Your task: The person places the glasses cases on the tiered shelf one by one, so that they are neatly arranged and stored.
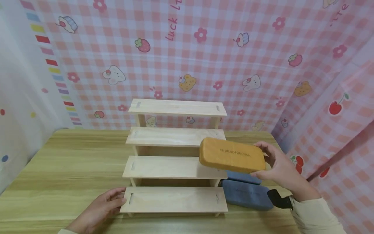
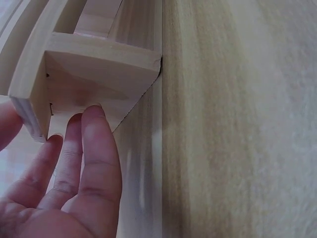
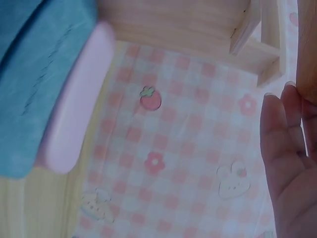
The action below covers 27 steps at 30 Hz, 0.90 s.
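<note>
A stepped wooden display rack (image 1: 175,200) with several pale tiers stands on the table. My left hand (image 1: 106,206) holds the left end of its lowest tier. In the left wrist view the fingers (image 2: 96,148) reach beneath the board and the thumb sits at its outer side. My right hand (image 1: 280,165) grips the right end of a mustard-yellow glasses case (image 1: 232,155) with small dark lettering. The case hangs in the air, in front of the right ends of the middle tiers. Only a brown strip of the case (image 3: 308,49) shows in the right wrist view.
Blue-grey cases (image 1: 248,195) lie on the table to the right of the rack, partly under the raised case. A pink case (image 3: 81,106) shows beside a blue one in the right wrist view. Behind hangs a pink checked curtain (image 1: 175,65). The wooden table (image 1: 73,169) extends leftward.
</note>
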Each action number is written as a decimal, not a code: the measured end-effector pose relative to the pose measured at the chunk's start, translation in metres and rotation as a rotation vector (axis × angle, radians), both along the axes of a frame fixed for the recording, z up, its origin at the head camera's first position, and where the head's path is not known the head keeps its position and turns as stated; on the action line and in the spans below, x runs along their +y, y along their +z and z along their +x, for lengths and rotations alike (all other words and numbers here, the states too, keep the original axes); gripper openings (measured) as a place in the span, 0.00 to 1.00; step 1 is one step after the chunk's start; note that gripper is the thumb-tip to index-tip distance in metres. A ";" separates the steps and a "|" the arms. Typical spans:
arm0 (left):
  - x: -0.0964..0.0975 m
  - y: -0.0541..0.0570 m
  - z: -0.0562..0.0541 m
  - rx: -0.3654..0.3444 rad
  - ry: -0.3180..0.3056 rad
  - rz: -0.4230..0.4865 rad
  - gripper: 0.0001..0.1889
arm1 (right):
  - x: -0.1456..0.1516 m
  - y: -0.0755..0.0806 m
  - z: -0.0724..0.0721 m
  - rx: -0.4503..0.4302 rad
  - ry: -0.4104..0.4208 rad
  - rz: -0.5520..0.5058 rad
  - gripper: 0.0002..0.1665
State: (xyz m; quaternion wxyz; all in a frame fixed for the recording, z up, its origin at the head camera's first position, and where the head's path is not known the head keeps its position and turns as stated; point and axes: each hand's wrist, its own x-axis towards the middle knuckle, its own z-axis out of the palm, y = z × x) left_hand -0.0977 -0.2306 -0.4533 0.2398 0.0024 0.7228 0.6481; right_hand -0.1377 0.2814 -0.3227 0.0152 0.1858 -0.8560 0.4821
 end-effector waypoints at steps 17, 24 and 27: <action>-0.001 -0.001 0.000 -0.016 0.006 0.017 0.37 | -0.046 0.038 -0.044 -0.020 -0.026 0.077 0.43; -0.001 -0.001 -0.002 -0.024 0.005 0.022 0.37 | -0.062 0.052 -0.062 -0.026 0.016 0.046 0.43; -0.001 -0.001 -0.002 -0.027 0.003 0.020 0.37 | -0.067 0.056 -0.070 -0.044 0.014 0.044 0.44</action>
